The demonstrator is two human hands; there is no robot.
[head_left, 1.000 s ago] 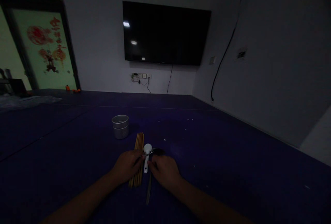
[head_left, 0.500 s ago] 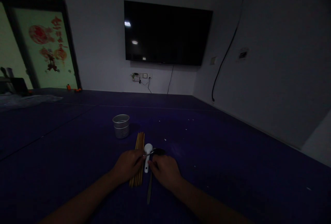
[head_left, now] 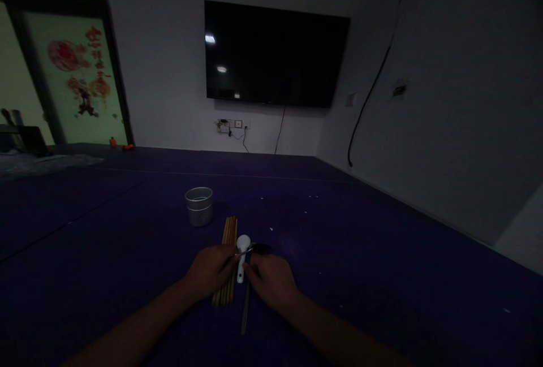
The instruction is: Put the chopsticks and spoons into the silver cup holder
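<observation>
A metal spoon (head_left: 261,249) is pinched in the left hand (head_left: 211,268), above chopsticks (head_left: 229,231). The grip of the right hand (head_left: 272,282) cannot be told. Between them, a white spoon (head_left: 243,241) is seen.

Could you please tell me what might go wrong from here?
The metal spoon seems pinched by its handle in the left hand, so it might twist or slip. The white spoon lies between that hand and the right hand and could get nudged. The chopsticks show no tie, so they may roll apart.
</observation>
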